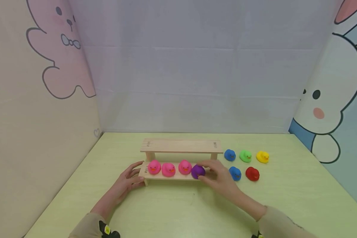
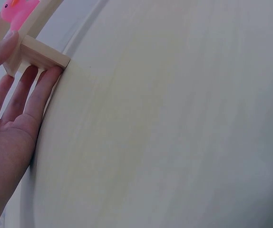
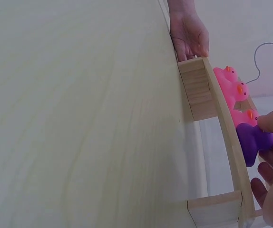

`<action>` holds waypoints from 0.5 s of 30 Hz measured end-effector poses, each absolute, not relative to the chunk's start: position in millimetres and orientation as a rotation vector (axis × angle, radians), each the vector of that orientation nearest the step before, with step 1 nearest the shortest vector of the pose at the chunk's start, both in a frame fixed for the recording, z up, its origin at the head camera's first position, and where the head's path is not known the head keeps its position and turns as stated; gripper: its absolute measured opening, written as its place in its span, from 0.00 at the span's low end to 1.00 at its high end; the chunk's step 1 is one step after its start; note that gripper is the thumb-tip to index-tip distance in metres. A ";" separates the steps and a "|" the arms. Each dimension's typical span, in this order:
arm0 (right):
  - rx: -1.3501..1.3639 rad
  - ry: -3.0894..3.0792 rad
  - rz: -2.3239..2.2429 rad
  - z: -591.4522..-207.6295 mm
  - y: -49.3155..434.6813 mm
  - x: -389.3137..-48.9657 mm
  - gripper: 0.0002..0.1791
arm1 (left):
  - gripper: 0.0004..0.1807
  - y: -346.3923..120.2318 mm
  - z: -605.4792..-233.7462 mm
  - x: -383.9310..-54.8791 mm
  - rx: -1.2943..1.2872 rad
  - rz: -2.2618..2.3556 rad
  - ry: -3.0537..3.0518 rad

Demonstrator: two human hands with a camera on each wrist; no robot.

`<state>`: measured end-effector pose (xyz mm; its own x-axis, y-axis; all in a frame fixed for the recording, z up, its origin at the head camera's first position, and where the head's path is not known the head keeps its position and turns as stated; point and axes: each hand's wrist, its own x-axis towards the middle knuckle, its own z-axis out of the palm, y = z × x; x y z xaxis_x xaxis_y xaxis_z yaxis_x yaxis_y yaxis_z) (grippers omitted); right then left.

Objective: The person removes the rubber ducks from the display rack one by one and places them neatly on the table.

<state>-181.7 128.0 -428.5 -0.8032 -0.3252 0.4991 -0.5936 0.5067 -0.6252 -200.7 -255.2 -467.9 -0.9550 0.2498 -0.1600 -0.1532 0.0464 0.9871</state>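
A two-step wooden rack point(image 1: 181, 145) stands on the table. Three pink rubber ducks point(image 1: 168, 170) sit along its lower step. Right beside them, a purple rubber duck point(image 1: 198, 171) is pinched between the thumb and fingers of my right hand point(image 1: 223, 180); the right wrist view has this purple duck point(image 3: 251, 142) at the step's edge. My left hand point(image 1: 126, 183) grips the rack's left end. In the left wrist view its thumb point(image 2: 3, 47) lies against the step near a pink duck point(image 2: 20, 13), with the other fingers at the wooden leg.
Right of the rack, two blue ducks point(image 1: 230, 155), a green duck point(image 1: 245, 156), a yellow duck point(image 1: 262, 157) and a red duck point(image 1: 252, 174) stand on the table point(image 1: 172, 211). Cloth walls with a printed bear point(image 1: 62, 62) and rabbit point(image 1: 321, 99) enclose the table's back and sides.
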 end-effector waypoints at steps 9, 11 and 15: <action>0.734 -2.479 1.209 -426.3 124.1 -180.3 0.22 | 0.40 -254.1 -465.7 -200.0 0.081 1.992 2.031; 0.724 -2.492 1.202 -425.7 124.2 -179.9 0.21 | 0.40 -254.2 -465.5 -199.7 0.078 1.989 2.032; 0.722 -2.495 1.180 -425.3 125.3 -179.5 0.21 | 0.40 -254.1 -465.4 -199.6 0.080 1.991 2.029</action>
